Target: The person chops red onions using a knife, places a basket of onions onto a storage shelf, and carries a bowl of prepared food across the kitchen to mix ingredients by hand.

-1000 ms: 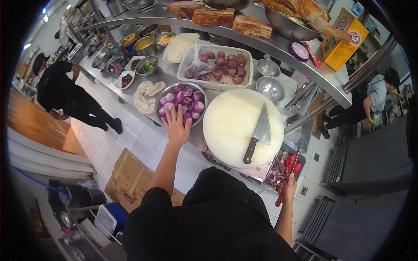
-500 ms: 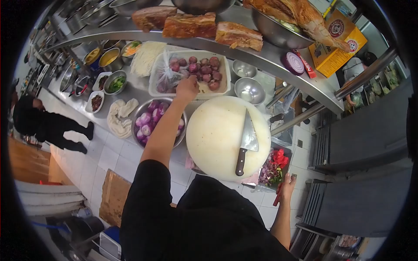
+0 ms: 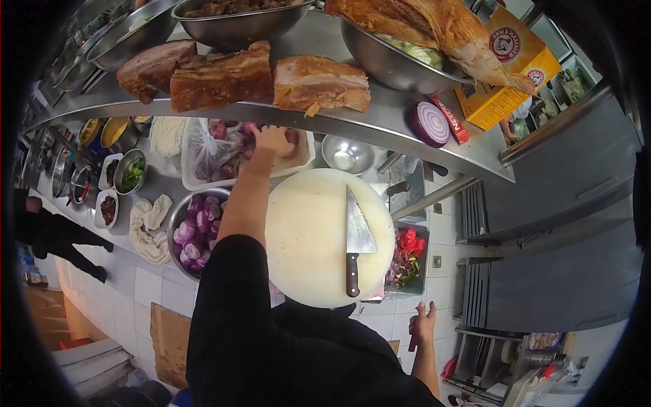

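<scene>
My left hand [image 3: 274,140] reaches into a white plastic tray [image 3: 293,160], fingers spread, touching what look like small unpeeled red onions [image 3: 230,138]. A clear plastic bag [image 3: 209,150] lies at the left end of the tray, partly over them. Low on the right, away from the worktop, my right hand [image 3: 424,327] grips a thin dark red object [image 3: 412,336] whose kind I cannot make out. Between the hands is a round white cutting board [image 3: 305,237] with a chef's knife [image 3: 359,237] lying on it. A metal bowl of peeled red onions [image 3: 202,227] stands left of the board.
Overhead, a steel shelf [image 3: 400,142] carries pork slabs [image 3: 220,76], metal bowls, a halved red onion [image 3: 431,125] and a yellow box [image 3: 505,74]. A bin of red and purple scraps [image 3: 407,261] sits right of the board. Another person [image 3: 57,230] stands at the left.
My left hand has opened its fingers, and the onions have shifted from the tray's right side towards the left. My right hand is lower. The camera view has turned to the right.
</scene>
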Demonstrator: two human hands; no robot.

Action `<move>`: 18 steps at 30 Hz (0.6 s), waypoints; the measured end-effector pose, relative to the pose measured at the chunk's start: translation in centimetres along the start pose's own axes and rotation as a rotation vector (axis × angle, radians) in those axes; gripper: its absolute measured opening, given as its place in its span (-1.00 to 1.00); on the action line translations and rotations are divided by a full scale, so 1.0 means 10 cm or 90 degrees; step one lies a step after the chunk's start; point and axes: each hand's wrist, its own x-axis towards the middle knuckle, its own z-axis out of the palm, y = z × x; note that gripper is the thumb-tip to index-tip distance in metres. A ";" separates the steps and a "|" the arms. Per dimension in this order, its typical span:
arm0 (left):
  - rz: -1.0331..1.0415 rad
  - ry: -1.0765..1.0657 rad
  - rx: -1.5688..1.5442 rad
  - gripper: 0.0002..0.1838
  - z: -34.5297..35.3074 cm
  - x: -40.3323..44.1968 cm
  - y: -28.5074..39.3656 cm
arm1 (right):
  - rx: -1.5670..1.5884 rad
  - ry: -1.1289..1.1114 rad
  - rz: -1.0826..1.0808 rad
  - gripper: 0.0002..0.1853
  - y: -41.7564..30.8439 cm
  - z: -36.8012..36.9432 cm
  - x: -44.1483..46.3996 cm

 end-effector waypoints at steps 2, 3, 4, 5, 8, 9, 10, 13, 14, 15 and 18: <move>0.007 -0.089 -0.003 -0.42 -0.11 -0.16 0.09 | -0.005 0.005 -0.006 -0.22 -0.05 0.03 -0.02; 0.015 -0.182 -0.007 -0.43 -0.13 -0.24 0.11 | -0.011 0.012 -0.008 -0.22 -0.06 0.04 -0.05; 0.011 -0.182 -0.004 -0.43 -0.12 -0.31 0.08 | -0.011 0.007 -0.007 -0.22 -0.07 0.03 -0.06; -0.005 -0.205 -0.042 -0.43 -0.12 -0.36 0.03 | -0.007 0.011 -0.009 -0.23 -0.08 0.02 -0.05; 0.003 -0.085 -0.084 -0.57 0.00 -0.34 -0.30 | 0.008 0.007 -0.013 -0.24 -0.10 0.03 0.00; 0.007 0.072 -0.052 -0.59 0.12 -0.17 -0.50 | 0.002 0.009 -0.009 -0.25 -0.10 0.03 0.03; 0.011 0.228 -0.019 -0.58 0.16 -0.04 -0.70 | -0.004 0.012 -0.006 -0.25 -0.11 0.03 0.05; -0.098 0.294 0.158 -0.73 0.05 0.10 -1.30 | -0.010 0.000 -0.019 -0.26 -0.19 0.12 0.08; -0.156 0.296 0.188 -0.76 0.11 0.11 -1.49 | -0.013 -0.009 -0.029 -0.25 -0.20 0.14 0.09; -0.156 0.297 0.189 -0.76 0.09 0.09 -1.52 | -0.012 -0.009 -0.030 -0.25 -0.20 0.17 0.10; -0.216 0.192 0.261 -0.66 0.01 0.08 -1.48 | -0.009 -0.043 -0.055 -0.24 -0.18 0.25 0.16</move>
